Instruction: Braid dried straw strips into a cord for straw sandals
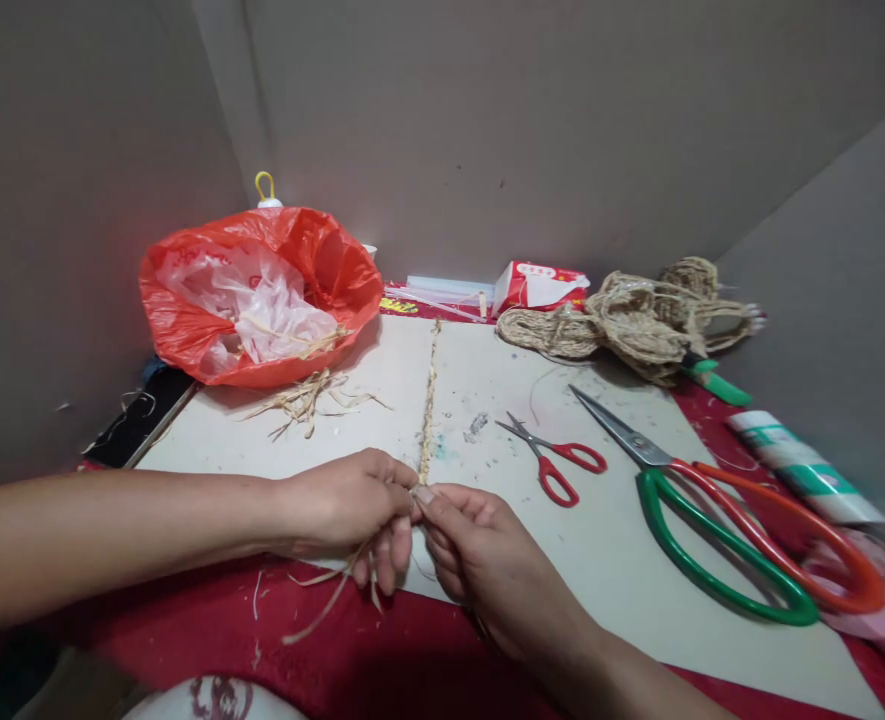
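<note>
A thin braided straw cord (430,400) runs from the far side of the pale board (367,450) straight toward me. At its near end my left hand (348,505) and my right hand (479,540) meet, both closed in a pinch with the fingertips touching. Loose straw strands (329,608) hang down below my left fingers over the board's front edge. Just where each fingertip grips the braid is partly hidden by the fingers. Small red-handled scissors (554,455) lie open to the right of the cord.
Large shears (712,510) with green and orange handles lie at the right. Behind them are bundles of twisted cord (637,320) and a red tissue box (539,287). At the left, a red plastic bag (187,340) stands behind loose straw pieces (307,400). Grey walls enclose the table.
</note>
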Available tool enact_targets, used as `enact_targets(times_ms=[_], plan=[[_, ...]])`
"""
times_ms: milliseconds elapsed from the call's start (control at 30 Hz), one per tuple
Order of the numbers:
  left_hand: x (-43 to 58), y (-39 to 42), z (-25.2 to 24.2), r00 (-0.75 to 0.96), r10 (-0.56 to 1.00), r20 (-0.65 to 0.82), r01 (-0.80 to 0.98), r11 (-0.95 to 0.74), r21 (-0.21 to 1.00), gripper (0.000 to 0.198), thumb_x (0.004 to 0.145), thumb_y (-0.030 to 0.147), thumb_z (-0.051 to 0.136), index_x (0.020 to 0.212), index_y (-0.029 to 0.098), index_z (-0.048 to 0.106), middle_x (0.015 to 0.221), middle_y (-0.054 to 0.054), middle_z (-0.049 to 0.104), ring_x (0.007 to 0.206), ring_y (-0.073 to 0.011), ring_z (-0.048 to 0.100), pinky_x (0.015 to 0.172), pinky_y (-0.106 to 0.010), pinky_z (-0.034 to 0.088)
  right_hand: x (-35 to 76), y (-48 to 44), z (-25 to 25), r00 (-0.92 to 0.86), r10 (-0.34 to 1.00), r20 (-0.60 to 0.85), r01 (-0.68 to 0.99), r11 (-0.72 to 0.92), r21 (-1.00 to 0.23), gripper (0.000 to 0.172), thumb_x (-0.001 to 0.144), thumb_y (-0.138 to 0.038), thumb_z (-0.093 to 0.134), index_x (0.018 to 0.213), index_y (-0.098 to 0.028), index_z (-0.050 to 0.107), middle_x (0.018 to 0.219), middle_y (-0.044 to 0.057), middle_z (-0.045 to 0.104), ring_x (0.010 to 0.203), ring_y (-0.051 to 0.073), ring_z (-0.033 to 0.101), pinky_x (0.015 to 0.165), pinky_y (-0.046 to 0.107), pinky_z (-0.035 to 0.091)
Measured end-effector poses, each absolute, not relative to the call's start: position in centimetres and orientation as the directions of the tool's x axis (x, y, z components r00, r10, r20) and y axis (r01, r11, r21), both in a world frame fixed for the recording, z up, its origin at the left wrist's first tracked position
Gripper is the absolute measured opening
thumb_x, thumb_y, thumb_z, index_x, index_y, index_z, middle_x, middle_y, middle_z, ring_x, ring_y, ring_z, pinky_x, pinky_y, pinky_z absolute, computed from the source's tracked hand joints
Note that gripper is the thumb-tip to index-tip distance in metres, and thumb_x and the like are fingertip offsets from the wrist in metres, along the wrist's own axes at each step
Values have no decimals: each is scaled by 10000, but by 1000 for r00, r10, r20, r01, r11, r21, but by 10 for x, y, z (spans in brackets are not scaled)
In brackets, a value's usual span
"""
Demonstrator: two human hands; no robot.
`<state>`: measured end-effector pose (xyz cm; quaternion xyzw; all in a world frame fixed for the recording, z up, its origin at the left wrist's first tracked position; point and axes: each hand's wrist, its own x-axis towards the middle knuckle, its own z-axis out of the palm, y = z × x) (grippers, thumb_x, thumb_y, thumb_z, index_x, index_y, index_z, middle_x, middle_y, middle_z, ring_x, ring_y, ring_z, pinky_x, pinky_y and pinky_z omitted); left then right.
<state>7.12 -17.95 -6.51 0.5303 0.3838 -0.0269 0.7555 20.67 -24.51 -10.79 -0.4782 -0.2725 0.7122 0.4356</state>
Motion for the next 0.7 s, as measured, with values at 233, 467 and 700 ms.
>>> enact_targets(times_ms=[233,467,700], plan=[[78,-210,-79,683,549,-482,401,269,875,209,932,356,285,868,180,380,584,14,550,360,-100,515,343,-193,419,203,-251,-109,-190,883,-430,-383,-470,-795,361,768,-453,621,593,-171,481,349,-53,438,313,28,241,353,192,96],[56,-238,-82,640,656,-400,423,133,896,326,924,424,301,1113,183,409,682,1,575,406,-88,505,356,-169,377,202,-251,-109,-179,912,-368,-420,-409,-810,343,704,-446,675,620,-180,475,361,-126,292,327,21,167,349,192,86],[27,-217,-51,368,926,-88,480,-108,871,412,825,354,544,1172,133,535,1013,-98,629,907,-164,574,802,-276,436,206,-248,-107,-259,911,-321,-442,-407,-799,307,716,-391,689,670,-176,474,420,-149,227,392,23,67,352,178,26]])
